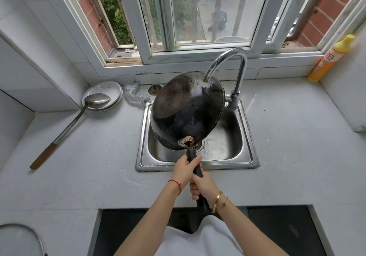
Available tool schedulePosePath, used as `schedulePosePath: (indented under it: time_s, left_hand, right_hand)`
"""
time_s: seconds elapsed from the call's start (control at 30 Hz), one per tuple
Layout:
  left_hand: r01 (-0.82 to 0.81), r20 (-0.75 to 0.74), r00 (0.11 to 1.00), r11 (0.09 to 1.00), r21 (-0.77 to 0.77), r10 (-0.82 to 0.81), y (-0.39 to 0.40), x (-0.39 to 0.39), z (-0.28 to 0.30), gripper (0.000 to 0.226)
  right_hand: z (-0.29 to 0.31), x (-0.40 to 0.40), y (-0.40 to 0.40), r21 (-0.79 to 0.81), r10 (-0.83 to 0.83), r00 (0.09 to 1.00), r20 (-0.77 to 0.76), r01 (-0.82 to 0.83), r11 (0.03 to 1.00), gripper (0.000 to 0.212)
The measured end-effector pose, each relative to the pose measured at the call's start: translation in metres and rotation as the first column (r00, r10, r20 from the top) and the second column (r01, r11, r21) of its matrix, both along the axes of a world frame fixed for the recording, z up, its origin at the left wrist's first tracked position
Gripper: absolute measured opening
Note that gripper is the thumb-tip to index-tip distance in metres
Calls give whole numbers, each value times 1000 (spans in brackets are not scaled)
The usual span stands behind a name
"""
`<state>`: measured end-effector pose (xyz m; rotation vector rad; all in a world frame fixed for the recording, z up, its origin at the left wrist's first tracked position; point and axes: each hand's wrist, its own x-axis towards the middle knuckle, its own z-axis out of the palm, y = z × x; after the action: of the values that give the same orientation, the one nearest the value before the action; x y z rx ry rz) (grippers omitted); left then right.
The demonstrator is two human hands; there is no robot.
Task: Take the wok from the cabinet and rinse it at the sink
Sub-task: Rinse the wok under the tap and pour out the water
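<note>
A black wok (186, 111) hangs over the steel sink (246, 156), turned so that its dark underside faces me. Its far rim sits right under the spout of the curved chrome faucet (225, 61), and water runs from the spout onto the wok's underside. Both hands hold the long black handle. My left hand (185, 169) grips it close to the wok. My right hand (201, 186) grips it lower down, nearer my body. The wok's inside is hidden.
Stacked white plates (110, 89) with a long metal ladle (79, 115) lie on the counter to the left. A steel scourer (134, 95) and a sink strainer (154, 89) sit behind the sink. A yellow detergent bottle (328, 59) stands at the right. A lid edge (29, 234) shows bottom left.
</note>
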<state>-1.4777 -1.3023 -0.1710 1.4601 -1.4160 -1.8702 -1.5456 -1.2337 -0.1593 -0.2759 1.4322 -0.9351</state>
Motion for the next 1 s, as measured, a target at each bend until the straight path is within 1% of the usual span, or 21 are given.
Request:
schedulePosePath:
  time_s: [0.17, 0.3, 0.43, 0.53, 0.67, 0.8, 1.0]
  left_hand:
    - [0, -39, 999, 1000, 23, 1, 7, -1, -1, 20]
    - [26, -3, 1000, 1000, 7, -26, 11, -5, -3, 26]
    - [47, -12, 999, 999, 22, -47, 12, -10, -2, 34]
    - [61, -30, 998, 998, 33, -60, 13, -13, 0, 32]
    - [72, -23, 997, 997, 10, -72, 10, -16, 3, 30]
    - [68, -38, 997, 998, 14, -68, 5, -18, 3, 23]
    - [56, -27, 998, 998, 19, -56, 1, -15, 3, 25]
  right_hand:
    - [-1, -1, 8, -1, -29, 1000, 11, 29, 1000, 30]
    - [1, -3, 14, 0, -44, 999, 22, 44, 999, 31]
    - [3, -6, 18, -2, -61, 998, 14, 61, 998, 30]
    - [3, -9, 19, -3, -71, 997, 15, 71, 997, 29]
    - [4, -13, 17, -9, -81, 997, 19, 81, 997, 26]
    - [5, -14, 11, -6, -72, 997, 3, 72, 997, 29]
    - [5, -12, 8, -11, -54, 999, 5, 54, 998, 27]
